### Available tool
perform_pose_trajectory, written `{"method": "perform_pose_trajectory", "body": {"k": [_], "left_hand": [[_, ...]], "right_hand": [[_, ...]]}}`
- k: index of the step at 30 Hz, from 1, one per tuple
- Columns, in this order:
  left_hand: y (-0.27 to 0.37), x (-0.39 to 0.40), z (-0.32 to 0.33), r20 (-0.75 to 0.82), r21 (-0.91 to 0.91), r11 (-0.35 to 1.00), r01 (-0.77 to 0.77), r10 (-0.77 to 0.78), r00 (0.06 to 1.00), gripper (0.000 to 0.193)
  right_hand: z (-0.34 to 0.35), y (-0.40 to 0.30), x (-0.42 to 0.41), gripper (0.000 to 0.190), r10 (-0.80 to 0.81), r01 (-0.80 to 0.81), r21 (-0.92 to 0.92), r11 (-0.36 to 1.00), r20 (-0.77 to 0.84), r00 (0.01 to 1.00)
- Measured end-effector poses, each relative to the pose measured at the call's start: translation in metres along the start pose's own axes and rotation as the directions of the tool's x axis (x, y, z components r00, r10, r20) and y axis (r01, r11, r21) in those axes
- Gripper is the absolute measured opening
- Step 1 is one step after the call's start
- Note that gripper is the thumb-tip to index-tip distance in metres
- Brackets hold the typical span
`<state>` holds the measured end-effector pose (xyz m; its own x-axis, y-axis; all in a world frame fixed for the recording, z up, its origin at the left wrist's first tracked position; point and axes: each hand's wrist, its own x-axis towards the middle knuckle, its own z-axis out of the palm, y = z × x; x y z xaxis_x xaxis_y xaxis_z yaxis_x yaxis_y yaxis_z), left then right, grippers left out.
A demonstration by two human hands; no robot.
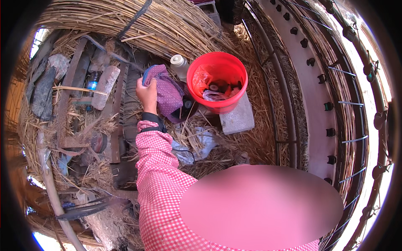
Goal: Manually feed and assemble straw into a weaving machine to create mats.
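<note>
My left hand [147, 94], below a pink checked sleeve, grips the edge of a purple dotted fabric bag [168, 94] with a blue rim. Dark items show at the bag's lower right side; what they are I cannot tell. Right of the bag stands a red plastic bucket [230, 106] on a pale concrete block [239, 120]. Inside the bucket lie a red plastic bag [201, 80], a clear plastic bag [215, 95] and dark things. A translucent bottle with a white cap [179, 64] stands between bag and bucket. My right hand is out of view.
A tied bundle of reeds [176, 28] lies across the top. On the left are metal frame bars [70, 81], a stone block [106, 88] and a plastic bottle with a blue label [92, 85]. Dark curved metal bars [284, 88] run down the right. Straw [257, 141] covers the ground.
</note>
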<state>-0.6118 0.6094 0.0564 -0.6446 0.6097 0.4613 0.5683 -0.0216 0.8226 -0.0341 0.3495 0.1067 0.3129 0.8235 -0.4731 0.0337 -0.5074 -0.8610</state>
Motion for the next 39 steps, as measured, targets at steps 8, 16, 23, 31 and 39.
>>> {"method": "perform_pose_trajectory", "body": {"k": [8, 16, 23, 31, 39], "left_hand": [[-0.161, -0.084, 0.042, 0.176, 0.31, 0.879, 0.362, -0.427, 0.887, 0.023], [-0.166, -0.08, 0.07, 0.34, -0.004, 0.899, 0.439, -0.411, 0.846, 0.035], [-0.121, -0.074, 0.055, 0.29, 0.598, 0.789, 0.141, -0.377, 0.88, 0.029], [-0.014, 0.036, -0.005, 0.126, 0.079, 0.979, 0.189, -0.198, 0.972, 0.024], [0.096, 0.023, -0.022, 0.232, -0.582, 0.786, 0.21, -0.088, 0.969, 0.013]], "right_hand": [[0.002, 0.001, -0.004, 0.015, 0.016, -0.017, -0.02, 1.0, -0.038, 0.999], [0.009, 0.007, -0.011, 0.017, 0.047, -0.051, -0.036, 0.998, -0.105, 0.993], [0.01, 0.013, -0.007, 0.017, 0.05, -0.058, -0.054, 0.997, -0.132, 0.99], [0.012, 0.013, 0.0, 0.016, 0.085, -0.088, -0.082, 0.993, -0.035, 0.996], [0.021, 0.018, 0.015, 0.015, 0.05, -0.045, -0.102, 0.994, 0.049, 0.998]]}}
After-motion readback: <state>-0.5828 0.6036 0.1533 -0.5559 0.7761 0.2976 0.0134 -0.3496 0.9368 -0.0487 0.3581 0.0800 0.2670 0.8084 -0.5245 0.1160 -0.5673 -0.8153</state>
